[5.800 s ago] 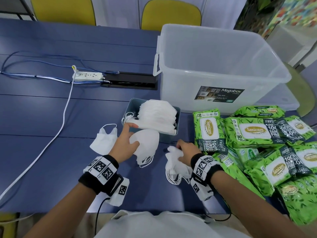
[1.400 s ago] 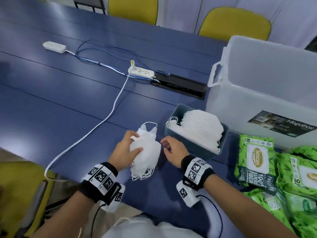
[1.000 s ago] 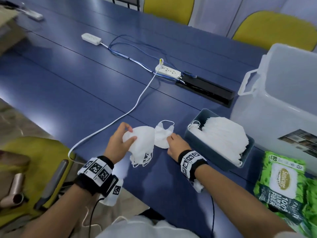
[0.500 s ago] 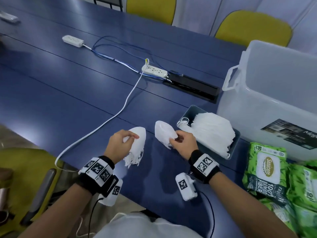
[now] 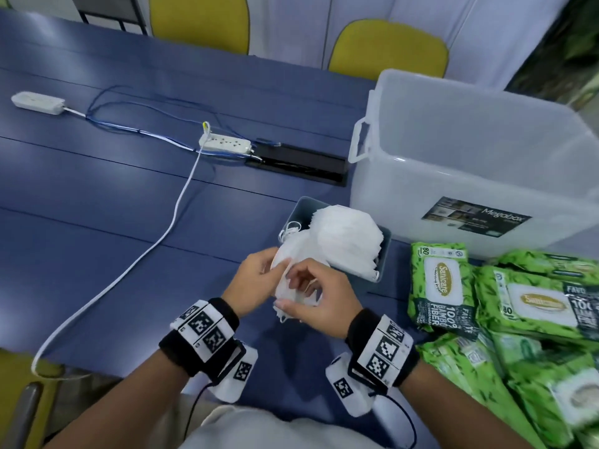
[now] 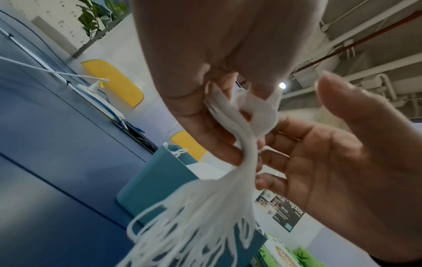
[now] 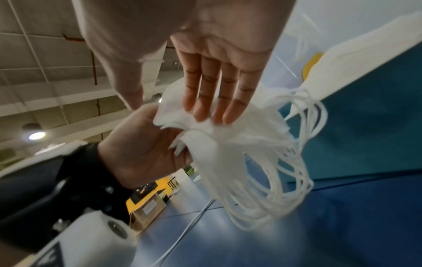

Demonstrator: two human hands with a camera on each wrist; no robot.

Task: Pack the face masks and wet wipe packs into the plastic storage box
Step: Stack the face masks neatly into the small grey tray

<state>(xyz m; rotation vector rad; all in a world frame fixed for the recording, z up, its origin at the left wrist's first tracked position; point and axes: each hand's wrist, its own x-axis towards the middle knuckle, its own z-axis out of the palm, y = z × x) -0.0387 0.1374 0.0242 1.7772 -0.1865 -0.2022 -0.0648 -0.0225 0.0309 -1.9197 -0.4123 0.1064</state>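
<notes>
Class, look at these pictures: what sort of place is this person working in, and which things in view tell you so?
Probably an office meeting room: a long blue table with a built-in black cable hatch and power strips, yellow chairs along its far side, and exposed ceiling pipes overhead.

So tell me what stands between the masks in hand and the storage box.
Only the tray of stacked masks lies between the held masks and the box. It sits low beside the box wall, and the box top is open, so lifting over looks clear.
</notes>
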